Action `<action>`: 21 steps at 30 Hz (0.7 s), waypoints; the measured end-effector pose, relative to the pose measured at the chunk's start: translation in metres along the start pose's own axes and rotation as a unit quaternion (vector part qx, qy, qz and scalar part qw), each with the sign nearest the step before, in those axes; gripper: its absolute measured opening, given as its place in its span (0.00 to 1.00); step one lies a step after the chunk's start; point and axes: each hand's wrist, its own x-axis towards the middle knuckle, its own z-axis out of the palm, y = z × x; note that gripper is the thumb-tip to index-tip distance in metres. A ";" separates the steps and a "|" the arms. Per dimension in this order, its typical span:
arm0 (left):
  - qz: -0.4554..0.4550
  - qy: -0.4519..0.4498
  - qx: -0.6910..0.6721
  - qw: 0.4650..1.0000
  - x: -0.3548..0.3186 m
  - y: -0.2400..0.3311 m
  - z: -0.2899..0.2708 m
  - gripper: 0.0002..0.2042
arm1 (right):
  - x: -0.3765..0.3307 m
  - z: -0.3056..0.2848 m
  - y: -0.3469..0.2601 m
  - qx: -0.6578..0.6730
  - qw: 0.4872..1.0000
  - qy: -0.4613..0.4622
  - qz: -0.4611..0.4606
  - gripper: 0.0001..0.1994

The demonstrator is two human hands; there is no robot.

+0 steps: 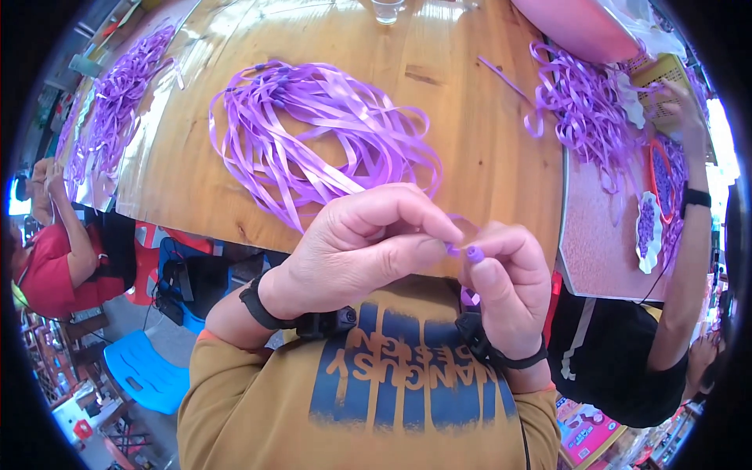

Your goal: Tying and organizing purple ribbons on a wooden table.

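Purple cylinder (475,254), small, pinched in right hand (511,286); left hand (356,244) pinching purple piece (452,249); ribbon bundle (368,157) on wooden surface (489,172).

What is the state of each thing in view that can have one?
Right hand: pinching small purple cylindrical piece
Left hand: bent, fingertips near thin purple strip; grip unclear
Shiny purple ribbon bundle: loosely coiled on brown wooden table
Clear round cup: upright, partly out of frame

A clear cup (386,11) sits on a wooden table (470,102), with a blue seat (146,372) at lower left
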 end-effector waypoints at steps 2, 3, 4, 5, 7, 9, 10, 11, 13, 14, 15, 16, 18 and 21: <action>0.007 -0.014 0.036 0.999 0.001 -0.001 -0.003 0.04 | 0.001 -0.001 0.000 -0.013 1.000 -0.004 0.009 0.05; 0.006 -0.014 0.036 0.999 0.001 -0.002 -0.003 0.04 | 0.001 -0.001 0.002 -0.013 1.000 -0.003 0.010 0.05; 0.013 -0.023 0.049 0.998 0.002 -0.003 -0.004 0.04 | 0.000 0.000 0.005 -0.007 1.000 -0.002 0.016 0.05; 0.019 -0.031 0.063 0.997 0.002 -0.004 -0.005 0.05 | -0.001 0.000 0.006 -0.002 1.000 0.000 0.022 0.05; 0.010 -0.033 0.051 0.998 0.002 -0.004 -0.004 0.05 | -0.003 0.000 0.006 0.005 0.999 -0.002 0.031 0.05; -0.001 -0.037 0.040 0.999 0.005 -0.006 -0.003 0.05 | -0.003 -0.002 0.006 0.012 0.999 -0.002 0.041 0.06; -0.005 -0.044 0.048 0.998 0.006 -0.008 -0.003 0.05 | -0.004 -0.003 0.006 0.021 0.999 0.001 0.043 0.06; -0.009 -0.050 0.056 0.997 0.006 -0.008 -0.004 0.05 | -0.004 -0.003 0.006 0.030 0.999 0.003 0.044 0.06; -0.007 -0.049 0.059 0.997 0.006 -0.010 -0.004 0.05 | -0.003 -0.004 0.006 0.022 0.999 0.001 0.044 0.06; -0.004 -0.048 0.063 0.997 0.006 -0.011 -0.005 0.05 | -0.003 -0.004 0.007 0.014 0.999 -0.002 0.043 0.06; -0.005 -0.047 0.063 0.997 0.005 -0.011 -0.005 0.05 | -0.003 -0.004 0.007 0.016 0.999 -0.003 0.043 0.06; 0.005 -0.046 0.079 0.996 0.005 -0.012 -0.006 0.05 | -0.003 -0.004 0.007 0.017 0.999 -0.002 0.046 0.06; 0.014 -0.047 0.095 0.994 0.004 -0.013 -0.006 0.05 | -0.004 -0.004 0.008 0.020 0.999 0.000 0.050 0.06; 0.036 -0.041 0.167 0.984 0.004 -0.013 -0.006 0.06 | -0.004 -0.005 0.010 0.031 0.998 0.002 0.059 0.06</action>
